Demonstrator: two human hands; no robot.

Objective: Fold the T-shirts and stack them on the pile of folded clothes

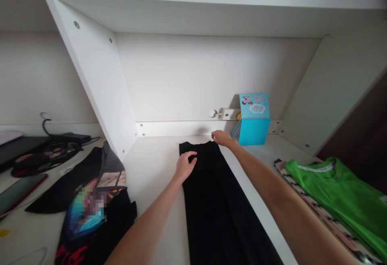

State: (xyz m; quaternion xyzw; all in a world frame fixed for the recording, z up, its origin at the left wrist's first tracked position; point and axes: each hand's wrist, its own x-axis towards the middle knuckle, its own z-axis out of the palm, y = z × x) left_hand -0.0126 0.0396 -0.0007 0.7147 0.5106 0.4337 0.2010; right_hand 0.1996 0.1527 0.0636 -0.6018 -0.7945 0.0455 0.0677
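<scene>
A black garment [217,200], folded into a long narrow strip, lies on the white desk [154,168] and runs from the back wall toward me. My left hand [185,165] rests on its far end with the fingers curled, pinching the cloth. My right hand [221,137] grips the far right corner of the same garment, close to the back wall.
A turquoise box with a spiral notepad [254,119] stands just right of my right hand. A green shirt [341,196] lies on striped cloth at the right. Printed dark garments [90,208] lie at the left, beyond a slanted white panel [99,79]. Toys stand on the shelf above.
</scene>
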